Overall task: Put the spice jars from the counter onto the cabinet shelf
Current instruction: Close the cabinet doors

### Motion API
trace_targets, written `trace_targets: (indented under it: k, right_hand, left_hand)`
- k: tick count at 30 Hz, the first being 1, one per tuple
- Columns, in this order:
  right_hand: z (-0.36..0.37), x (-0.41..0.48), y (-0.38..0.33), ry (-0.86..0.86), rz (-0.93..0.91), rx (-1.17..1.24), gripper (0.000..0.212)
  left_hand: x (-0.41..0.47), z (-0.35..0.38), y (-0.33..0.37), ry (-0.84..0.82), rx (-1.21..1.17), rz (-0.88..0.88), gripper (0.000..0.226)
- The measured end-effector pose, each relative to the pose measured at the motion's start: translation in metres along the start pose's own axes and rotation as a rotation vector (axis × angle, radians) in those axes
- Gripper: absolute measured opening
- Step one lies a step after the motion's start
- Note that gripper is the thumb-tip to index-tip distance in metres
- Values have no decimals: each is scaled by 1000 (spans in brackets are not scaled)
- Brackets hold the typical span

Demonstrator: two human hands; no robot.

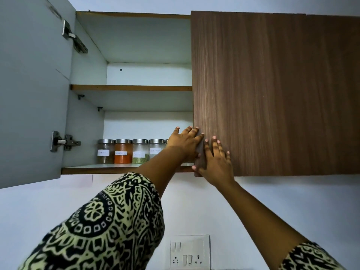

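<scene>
Several steel-lidded spice jars stand in a row on the lower cabinet shelf [87,168]: a pale one [105,151], an orange one [123,152], a green-flecked one [139,152] and another [155,149]. My arm hides whatever stands further right. My left hand [185,141] reaches in front of the row, its straight fingers touching the left edge of the brown right cabinet door [272,94]. My right hand [214,158] lies spread on that door's lower left corner, thumb hooked round its edge.
The left cabinet door [33,94] stands wide open, hinges showing. The upper shelf [130,87] holds nothing in view. A white switch and socket plate [190,252] sits on the wall below. The counter is out of view.
</scene>
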State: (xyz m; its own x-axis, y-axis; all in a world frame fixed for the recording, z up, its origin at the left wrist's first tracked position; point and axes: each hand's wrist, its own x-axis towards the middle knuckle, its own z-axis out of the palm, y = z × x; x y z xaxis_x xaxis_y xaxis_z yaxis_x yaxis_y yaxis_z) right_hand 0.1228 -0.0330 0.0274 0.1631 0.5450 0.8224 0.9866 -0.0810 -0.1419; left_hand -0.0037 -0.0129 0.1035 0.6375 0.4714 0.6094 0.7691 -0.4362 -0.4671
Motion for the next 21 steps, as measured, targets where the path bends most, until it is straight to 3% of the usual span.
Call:
trace_targets:
  k: [5,12,17,21]
  right_hand:
    - [-34,-24,-21,30,19,15,78]
    - [-86,-91,-140,307,-150,233,52]
    - [-146,-139,-250,424,-360,390,42]
    - [-195,-169,-336,503,-493,469,38]
  left_hand:
    - [-69,-25,-12,65,-117,-16,63]
    - [-216,-88,-72,183,-270,-143,54]
    - [-315,-143,-106,508,-361,-308,41]
    - [-394,-186,-136,862,-311,-380,32]
